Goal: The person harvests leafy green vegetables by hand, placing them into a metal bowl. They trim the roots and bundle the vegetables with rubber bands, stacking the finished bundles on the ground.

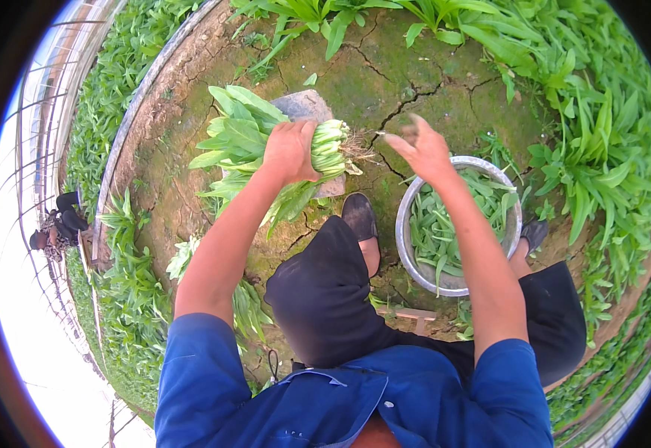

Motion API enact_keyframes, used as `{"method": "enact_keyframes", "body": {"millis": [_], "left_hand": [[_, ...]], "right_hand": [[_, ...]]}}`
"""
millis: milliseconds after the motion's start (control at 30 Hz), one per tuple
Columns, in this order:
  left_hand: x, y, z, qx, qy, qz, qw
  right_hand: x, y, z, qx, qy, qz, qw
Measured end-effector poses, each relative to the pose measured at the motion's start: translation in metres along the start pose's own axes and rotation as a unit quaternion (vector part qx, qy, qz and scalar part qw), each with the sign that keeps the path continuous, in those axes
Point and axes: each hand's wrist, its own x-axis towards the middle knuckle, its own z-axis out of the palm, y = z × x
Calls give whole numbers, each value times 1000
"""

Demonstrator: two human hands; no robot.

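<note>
My left hand (289, 152) is closed over a thick bundle of long-leaved greens (241, 131). The leaves fan out to the left, and the pale stems end on the right in thin brown roots (356, 144). Under the bundle lies a worn grey-brown slab (306, 103), mostly covered by it. My right hand (423, 150) hovers right of the roots, blurred, with thumb and index finger apart. A tiny pale bit shows by the thumb tip. Below that hand, a round grey metal basin (405, 224) holds loose green leaves (443, 229), partly hidden by my forearm.
Leafy plants grow at the top and right (600, 145). More greens (250, 308) lie beside my left arm. Cracked, mossy soil (381, 73) surrounds the slab. A small wooden piece (409, 313) shows between my legs. Another person (59, 229) is low at the far left, near the greenhouse frame.
</note>
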Motion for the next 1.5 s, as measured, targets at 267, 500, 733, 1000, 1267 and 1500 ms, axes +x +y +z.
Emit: {"method": "enact_keyframes", "body": {"millis": [267, 500, 733, 1000, 1267, 1500], "left_hand": [[-11, 9, 7, -6, 83, -13, 996], [-11, 12, -4, 18, 72, 3, 997], [-4, 28, -13, 51, 124, 9, 991], [5, 39, 11, -27, 152, -9, 988], [9, 30, 21, -29, 148, -5, 989], [13, 26, 26, -1, 144, 3, 990]], "right_hand": [[-38, 0, 99, 612, -54, 253, 747], [-25, -46, 129, 752, 18, 213, 623], [-22, -33, 121, 772, 50, 121, 622], [-7, 43, 107, 524, 110, 140, 833], [-68, 161, -42, 70, 85, 158, 981], [-167, 167, -339, -246, 125, 121, 953]]}}
